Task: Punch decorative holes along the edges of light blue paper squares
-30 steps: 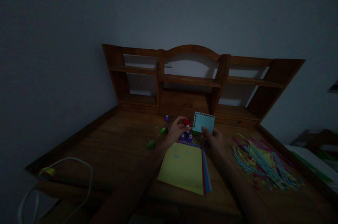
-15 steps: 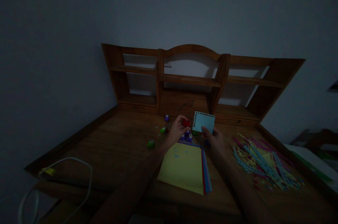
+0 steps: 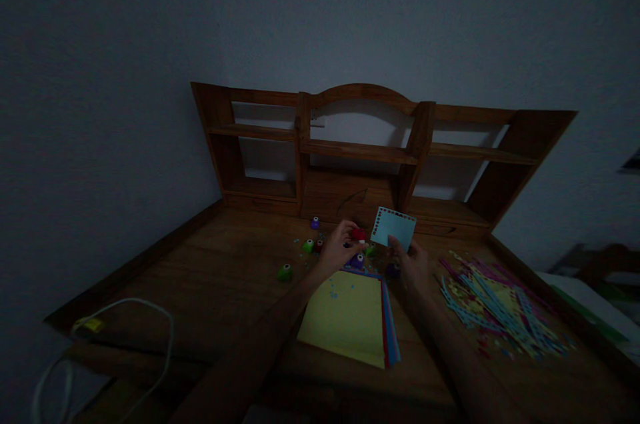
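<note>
Between the fingers of my left hand (image 3: 340, 247) is a red paper punch (image 3: 359, 235). Pinched in my right hand (image 3: 411, 261) is a light blue sheet of paper (image 3: 393, 227), with small holes punched along its top and left edges. The punch and the sheet are apart. Below the hands lies a stack of coloured paper (image 3: 345, 317), yellow on top, with a few blue bits on it. Purple punches (image 3: 357, 260) stand just behind the stack, partly hidden by my left hand. A green punch (image 3: 370, 250) sits between the hands.
Other small punches stand to the left: a green one (image 3: 285, 272), another green one (image 3: 308, 246) and a purple one (image 3: 315, 223). A heap of punched paper strips (image 3: 505, 307) lies at right. A wooden shelf (image 3: 360, 154) backs the desk. A white cable (image 3: 170, 324) hangs at left.
My right hand has moved slightly right and up with the blue sheet. My left hand has shifted a little right with the red punch.
</note>
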The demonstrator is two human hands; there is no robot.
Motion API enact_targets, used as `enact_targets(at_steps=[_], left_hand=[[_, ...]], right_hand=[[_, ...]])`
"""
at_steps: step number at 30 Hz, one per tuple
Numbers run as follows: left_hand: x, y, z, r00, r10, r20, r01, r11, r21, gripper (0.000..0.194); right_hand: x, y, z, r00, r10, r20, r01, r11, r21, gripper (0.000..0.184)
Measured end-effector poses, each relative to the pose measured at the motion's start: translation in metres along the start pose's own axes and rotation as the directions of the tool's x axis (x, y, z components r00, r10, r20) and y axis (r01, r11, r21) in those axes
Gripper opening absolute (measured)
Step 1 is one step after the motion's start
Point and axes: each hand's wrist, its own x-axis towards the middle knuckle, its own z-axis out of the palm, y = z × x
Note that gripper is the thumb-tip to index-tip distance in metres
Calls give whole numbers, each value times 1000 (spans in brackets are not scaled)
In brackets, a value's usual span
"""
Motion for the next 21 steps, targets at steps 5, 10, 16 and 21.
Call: enact_targets(at_steps=[5, 10, 16, 21], left_hand=[[-10, 5, 6, 997, 57, 53, -68, 966, 248, 33], [-17, 4, 6, 957, 163, 238, -255, 863, 435, 29], [-17, -9, 4, 916, 200, 348, -369, 758, 537, 38], [-20, -9, 3, 924, 177, 338, -345, 766, 543, 38]], right_hand=[[5, 3, -6, 996, -29, -85, 26, 999, -35, 39], [5, 0, -6, 994, -50, -97, 43, 997, -71, 39], [7, 5, -5, 996, -33, -86, 29, 998, -51, 39], [6, 5, -6, 997, -18, -73, 13, 998, -60, 40]])
